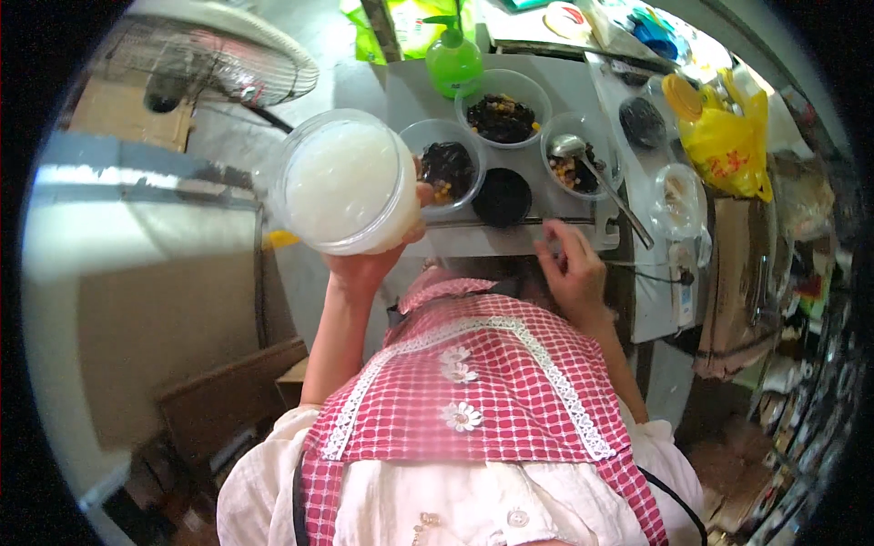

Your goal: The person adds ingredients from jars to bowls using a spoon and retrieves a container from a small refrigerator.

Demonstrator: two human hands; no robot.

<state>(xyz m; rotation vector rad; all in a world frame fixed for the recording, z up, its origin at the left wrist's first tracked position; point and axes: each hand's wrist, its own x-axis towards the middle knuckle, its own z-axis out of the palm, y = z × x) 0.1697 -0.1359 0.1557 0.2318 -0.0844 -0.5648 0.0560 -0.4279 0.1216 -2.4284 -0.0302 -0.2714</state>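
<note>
Here, left fingers (425, 194) grip a white-filled tub (344, 185); right fingers (570, 240) curl loosely apart.

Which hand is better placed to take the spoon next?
Probably the right hand: it looks empty and is close to the spoon, while the left hand holds the white-filled tub.

A caged fan (218, 59) stands left of the green pump bottle (454, 65); a lime-green packet (414, 25) shows just behind the bottle, and a yellow plastic bag (726, 141) sits well to its right.
</note>
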